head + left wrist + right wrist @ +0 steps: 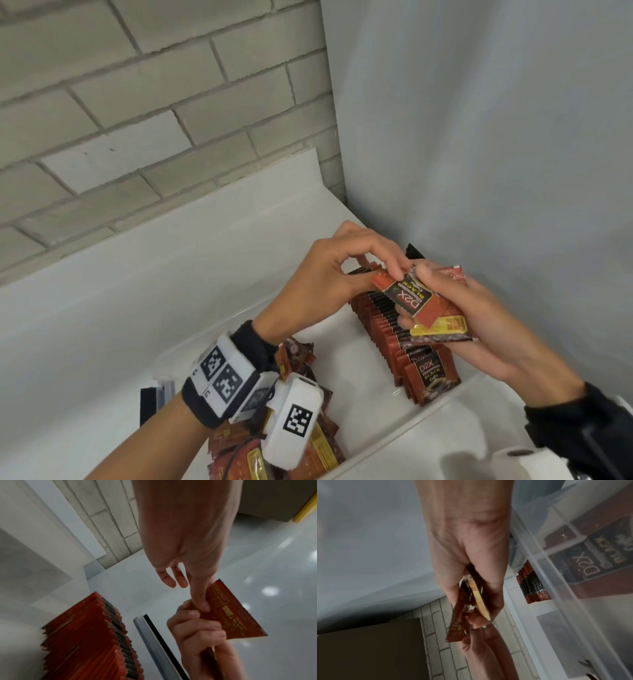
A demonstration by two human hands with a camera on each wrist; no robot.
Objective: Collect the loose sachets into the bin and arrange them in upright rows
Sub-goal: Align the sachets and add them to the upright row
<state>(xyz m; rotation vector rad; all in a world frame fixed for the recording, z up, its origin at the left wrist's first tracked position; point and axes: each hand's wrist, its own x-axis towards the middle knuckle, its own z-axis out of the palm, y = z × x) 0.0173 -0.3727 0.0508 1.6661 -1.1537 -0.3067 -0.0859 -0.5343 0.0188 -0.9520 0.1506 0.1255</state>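
Note:
Over the clear bin my right hand grips a small stack of red and black sachets. My left hand pinches the far end of the top sachet of that stack. In the left wrist view its fingers clamp the sachet's edge, right beside my right hand. In the right wrist view the held sachets show edge-on. Below the hands an upright row of sachets runs along the bin's right side. A loose pile of sachets lies at the bin's near left, partly hidden by my left wrist.
The bin stands on a white counter in a corner, with a grey brick wall behind and a plain pale wall at the right. A bare strip of bin floor separates the row from the pile.

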